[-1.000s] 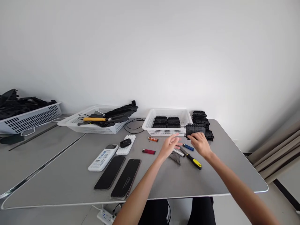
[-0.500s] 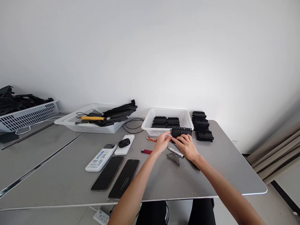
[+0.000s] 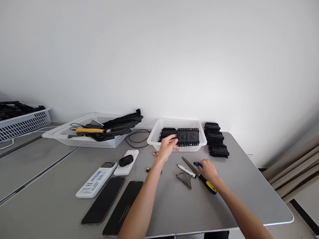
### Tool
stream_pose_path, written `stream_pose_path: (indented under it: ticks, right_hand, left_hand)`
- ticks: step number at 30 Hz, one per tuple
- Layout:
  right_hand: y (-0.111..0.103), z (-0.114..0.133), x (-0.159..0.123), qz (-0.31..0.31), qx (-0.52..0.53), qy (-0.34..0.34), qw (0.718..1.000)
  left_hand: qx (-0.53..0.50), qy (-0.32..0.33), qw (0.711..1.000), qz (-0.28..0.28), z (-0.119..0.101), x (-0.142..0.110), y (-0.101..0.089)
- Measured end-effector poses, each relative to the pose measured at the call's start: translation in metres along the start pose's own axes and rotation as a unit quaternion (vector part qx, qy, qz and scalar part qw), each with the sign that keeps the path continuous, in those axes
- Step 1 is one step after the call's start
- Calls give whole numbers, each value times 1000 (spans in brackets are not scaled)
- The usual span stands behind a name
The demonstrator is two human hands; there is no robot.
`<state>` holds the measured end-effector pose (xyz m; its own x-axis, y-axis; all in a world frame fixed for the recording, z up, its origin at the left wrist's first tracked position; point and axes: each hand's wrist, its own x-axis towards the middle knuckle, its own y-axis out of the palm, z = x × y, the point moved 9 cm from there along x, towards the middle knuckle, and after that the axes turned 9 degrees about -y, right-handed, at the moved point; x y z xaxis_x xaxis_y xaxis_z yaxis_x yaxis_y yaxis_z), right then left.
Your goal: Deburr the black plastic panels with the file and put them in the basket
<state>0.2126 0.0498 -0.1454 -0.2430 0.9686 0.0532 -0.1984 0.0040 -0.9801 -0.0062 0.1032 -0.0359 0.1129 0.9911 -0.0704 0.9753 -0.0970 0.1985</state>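
Observation:
My left hand (image 3: 167,146) is closed on the left end of a flat black plastic block (image 3: 188,136). It holds the block just above the other black blocks in a white basket (image 3: 202,142). My right hand (image 3: 208,169) rests low on the table with its fingers loosely bent and nothing in them. It lies over a file with a yellow-and-black handle (image 3: 211,188), next to a blue lighter (image 3: 196,163). Stacks of the same black blocks (image 3: 216,141) stand right of the basket.
A white marker (image 3: 186,170) and a grey scrap (image 3: 185,179) lie between my hands. Two dark phones (image 3: 103,204), a remote (image 3: 96,179), a white power bank (image 3: 127,162) and a red lighter (image 3: 149,170) lie left. A tool basket (image 3: 82,141) and a cable (image 3: 136,136) sit behind them.
The black block passed from my right hand to my left and moved from the table's front up over the basket. My right hand came back down beside the file.

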Motion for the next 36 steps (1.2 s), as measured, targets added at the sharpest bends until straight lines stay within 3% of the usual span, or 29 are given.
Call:
stream_pose_path:
  ticks: [5, 8, 10, 14, 16, 18, 22, 27, 31, 36]
  right_hand:
    - [4, -9, 6, -15, 26, 28, 999]
    - [-23, -21, 11, -102, 159, 56, 980]
    - [-56, -25, 14, -184, 304, 55, 933]
    - [-122, -3, 28, -257, 551, -1, 794]
    - [-142, 9, 34, -272, 600, 14, 752]
    - [-149, 14, 38, -297, 614, 49, 730]
    - [-150, 11, 39, -377, 568, 89, 726]
    - [-154, 6, 34, -437, 495, 71, 747]
    - [-153, 4, 31, -445, 474, 72, 756]
    - [-155, 7, 28, -433, 480, 70, 760]
  left_hand:
    - [-27, 25, 999, 2, -13, 5, 4]
    - [-41, 32, 999, 0, -17, 7, 4]
    - [-44, 35, 998, 4, -19, 8, 6]
    - [-27, 44, 998, 22, -25, 5, 11]
    - [-15, 41, 999, 31, -27, 2, 13]
    - [-10, 34, 999, 35, -28, 1, 13]
    - [0, 38, 998, 39, -30, 0, 11]
    - [44, 66, 994, 79, -34, -2, 17]
    - [78, 23, 988, 128, -22, 0, 27]
    - [70, 5, 993, 90, -15, 7, 18]
